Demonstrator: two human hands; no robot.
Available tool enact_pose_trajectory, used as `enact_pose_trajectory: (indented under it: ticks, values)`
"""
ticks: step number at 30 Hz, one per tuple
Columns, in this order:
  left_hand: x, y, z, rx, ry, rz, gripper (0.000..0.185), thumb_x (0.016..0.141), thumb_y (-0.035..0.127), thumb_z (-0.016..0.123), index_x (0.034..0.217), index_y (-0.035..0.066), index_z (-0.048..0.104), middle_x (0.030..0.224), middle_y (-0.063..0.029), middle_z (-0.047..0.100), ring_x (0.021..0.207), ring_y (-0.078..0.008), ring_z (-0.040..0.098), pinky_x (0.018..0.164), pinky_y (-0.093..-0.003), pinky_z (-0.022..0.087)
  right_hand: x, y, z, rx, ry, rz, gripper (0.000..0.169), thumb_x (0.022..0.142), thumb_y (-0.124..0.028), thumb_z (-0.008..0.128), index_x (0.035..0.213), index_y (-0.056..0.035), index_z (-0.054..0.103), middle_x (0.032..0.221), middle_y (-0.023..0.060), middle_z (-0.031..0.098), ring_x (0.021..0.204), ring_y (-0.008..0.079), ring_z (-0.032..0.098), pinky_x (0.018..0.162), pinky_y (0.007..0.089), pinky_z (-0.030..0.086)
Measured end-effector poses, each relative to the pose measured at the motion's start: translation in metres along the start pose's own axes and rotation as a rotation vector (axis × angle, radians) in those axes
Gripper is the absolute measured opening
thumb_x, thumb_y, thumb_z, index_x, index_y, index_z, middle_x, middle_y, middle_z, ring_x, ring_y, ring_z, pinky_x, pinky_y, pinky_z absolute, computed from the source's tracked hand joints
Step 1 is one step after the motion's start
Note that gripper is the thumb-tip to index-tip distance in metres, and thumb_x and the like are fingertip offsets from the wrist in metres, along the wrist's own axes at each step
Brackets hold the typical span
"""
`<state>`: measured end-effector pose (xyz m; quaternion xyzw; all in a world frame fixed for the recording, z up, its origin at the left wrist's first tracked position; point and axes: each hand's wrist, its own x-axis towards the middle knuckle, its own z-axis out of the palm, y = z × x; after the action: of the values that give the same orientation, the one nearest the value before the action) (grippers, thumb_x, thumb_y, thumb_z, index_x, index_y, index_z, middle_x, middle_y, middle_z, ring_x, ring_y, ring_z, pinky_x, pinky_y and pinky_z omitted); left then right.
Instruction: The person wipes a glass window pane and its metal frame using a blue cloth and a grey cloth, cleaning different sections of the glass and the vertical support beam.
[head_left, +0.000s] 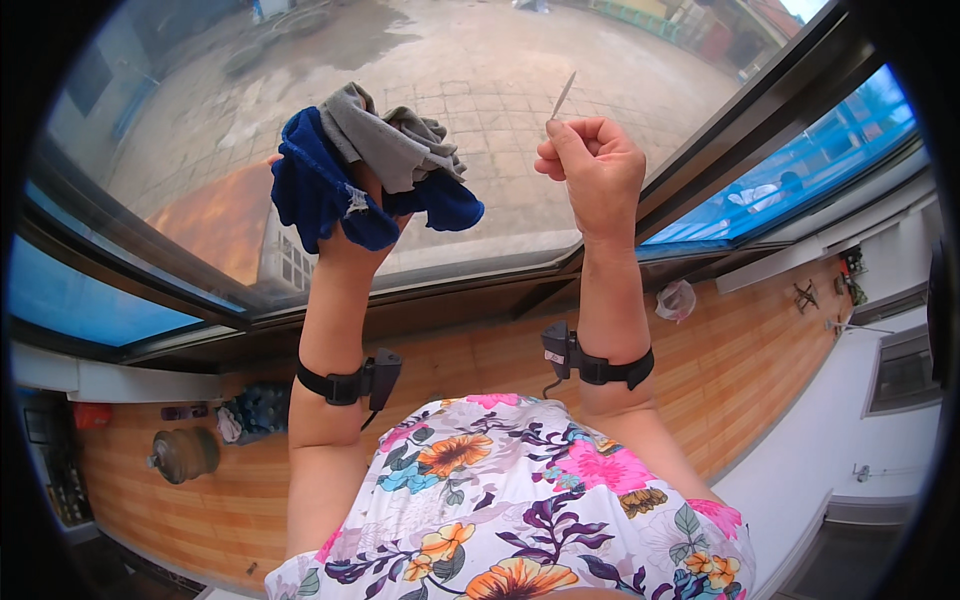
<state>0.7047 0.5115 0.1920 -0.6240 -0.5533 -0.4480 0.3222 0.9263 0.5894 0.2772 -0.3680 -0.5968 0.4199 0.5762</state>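
My left hand (369, 182) is raised in front of the window and holds two bunched cloths. One is a dark blue cloth (311, 184) with a frayed pale patch; it drapes over much of the hand. The grey cloth (397, 142) is folded on top of it. Level with them on the right, my right hand (604, 169) pinches a thin, pointed sliver-like object (564, 95) between thumb and fingers, its tip pointing up and away. Whether this is a small blade or another flat strip, I cannot tell. The two hands are apart.
Dark window frame bars (750, 112) run close by my right hand, with blue panes (112, 289) at both sides. A paved yard lies beyond. Behind on the wood-patterned floor (465, 360) are a large water bottle (184, 455) and a plastic bag (676, 301). Strapped devices (384, 379) sit on both forearms.
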Motion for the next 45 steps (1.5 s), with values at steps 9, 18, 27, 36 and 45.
enact_pose_trajectory:
  ticks: [9,18,27,36,45]
  values:
    - [0.002,-0.001,-0.001,-0.046,0.006,0.013,0.091,0.075,0.029,0.083,0.150,0.005,0.037,0.138,-0.0179,0.052,0.125,-0.0382,0.052,0.106,-0.0464,0.041,0.003,-0.004,0.005,0.053,0.001,0.004,0.013,0.092,-0.007,0.066,0.082,0.0017,0.063,0.071,0.0100,0.070,0.059,0.0134,0.068,0.055,0.0235,0.055]
    - [-0.005,-0.002,-0.002,-0.031,-0.045,0.005,0.089,0.077,0.024,0.083,0.148,0.001,0.035,0.143,-0.0185,0.049,0.132,-0.0376,0.047,0.112,-0.0461,0.034,0.004,-0.002,0.002,0.096,-0.011,0.016,0.013,0.090,-0.007,0.066,0.081,0.0008,0.063,0.071,0.0104,0.070,0.060,0.0143,0.069,0.056,0.0234,0.055]
    - [-0.005,-0.005,0.003,-0.057,-0.057,-0.011,0.085,0.072,0.027,0.084,0.146,0.011,0.045,0.143,-0.0175,0.049,0.128,-0.0386,0.049,0.109,-0.0479,0.038,0.008,-0.010,0.001,0.061,-0.015,-0.029,0.013,0.089,-0.006,0.064,0.078,0.0008,0.062,0.069,0.0103,0.070,0.060,0.0141,0.069,0.055,0.0236,0.055]
    - [-0.003,-0.005,0.005,-0.132,-0.077,-0.030,0.087,0.071,0.025,0.085,0.147,0.010,0.044,0.145,-0.0169,0.049,0.130,-0.0389,0.048,0.110,-0.0477,0.037,0.012,-0.018,0.010,-0.062,0.047,-0.186,0.013,0.086,-0.004,0.063,0.074,-0.0001,0.059,0.065,0.0095,0.068,0.058,0.0123,0.068,0.056,0.0236,0.054]
    - [-0.009,-0.006,0.006,-0.026,-0.092,-0.031,0.086,0.071,0.026,0.084,0.145,0.008,0.044,0.142,-0.0165,0.051,0.130,-0.0384,0.048,0.110,-0.0479,0.037,0.012,-0.023,0.010,-0.056,0.045,-0.146,0.012,0.085,-0.004,0.062,0.073,-0.0003,0.058,0.064,0.0088,0.068,0.059,0.0126,0.068,0.056,0.0243,0.054]
